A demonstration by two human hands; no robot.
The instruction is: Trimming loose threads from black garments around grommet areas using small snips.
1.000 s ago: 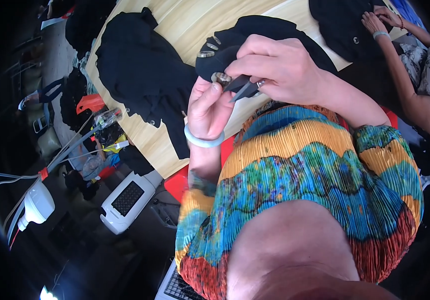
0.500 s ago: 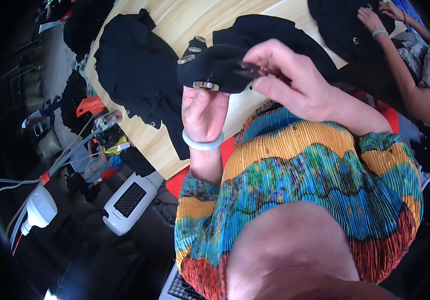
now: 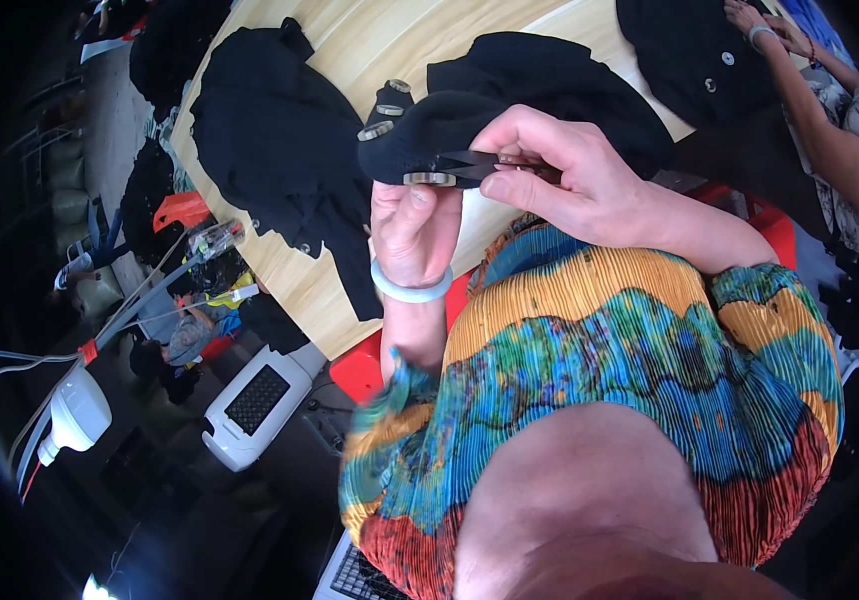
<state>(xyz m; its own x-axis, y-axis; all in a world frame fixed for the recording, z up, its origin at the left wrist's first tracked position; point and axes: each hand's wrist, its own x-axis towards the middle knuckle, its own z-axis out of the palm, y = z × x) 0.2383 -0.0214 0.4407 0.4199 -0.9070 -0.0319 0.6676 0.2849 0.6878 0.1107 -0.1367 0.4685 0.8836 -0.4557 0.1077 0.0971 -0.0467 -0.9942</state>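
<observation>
Snipping thread at button (image 3: 429,179): left hand (image 3: 412,225) pinches black garment (image 3: 430,135), right hand (image 3: 560,175) pinches small snips (image 3: 480,163); next, closing blades without nicking cloth.

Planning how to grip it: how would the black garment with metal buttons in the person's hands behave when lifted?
The black garment is probably floppy: it drapes over the left hand. Its metal buttons may weigh down that edge. It looks soft, so unlikely to slip or break.

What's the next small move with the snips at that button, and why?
Probably close the thread snips right beside the metal button. The right hand has their tips at it, while the left hand holds the black garment folded up off the table.
</observation>
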